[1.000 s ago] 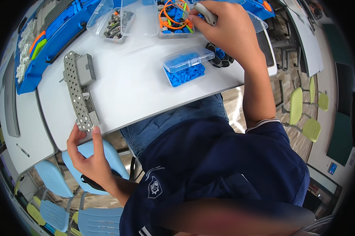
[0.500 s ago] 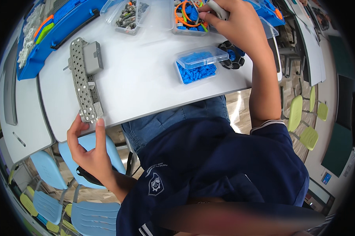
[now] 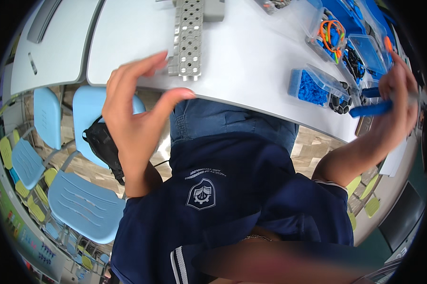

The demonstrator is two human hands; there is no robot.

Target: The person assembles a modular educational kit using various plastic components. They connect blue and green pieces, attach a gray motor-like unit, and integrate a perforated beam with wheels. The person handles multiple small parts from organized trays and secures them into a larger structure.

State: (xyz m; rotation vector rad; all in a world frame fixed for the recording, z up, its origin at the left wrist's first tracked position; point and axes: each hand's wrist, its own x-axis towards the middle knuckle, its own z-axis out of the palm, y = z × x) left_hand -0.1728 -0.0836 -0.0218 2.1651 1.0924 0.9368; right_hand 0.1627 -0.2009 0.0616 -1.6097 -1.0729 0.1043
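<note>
A grey assembly of perforated plastic beams (image 3: pixel 190 38) lies on the white table, its near end close to the table's front edge. My left hand (image 3: pixel 134 111) is beside that end, thumb and fingers spread apart, holding nothing. Off to the far right, my right hand (image 3: pixel 401 97) is closed around a pair of pliers with two blue handles (image 3: pixel 373 110). The handles stick out to the left from the fingers. Motion blurs the pliers' grey head, so its exact shape is unclear.
A clear box of small blue pegs (image 3: pixel 312 87) sits near the front edge beside a black wheel (image 3: pixel 341 100). Behind it stands a clear box with orange tubing (image 3: pixel 330 38) and a blue tray (image 3: pixel 338 14). Light blue chairs (image 3: pixel 83 206) and a black bag (image 3: pixel 102 144) are at the left.
The view has swung, so the table contents appear shifted right. My right hand has left the tubing box and a light grey piece, and now holds the blue-handled pliers. My left hand remains open.
</note>
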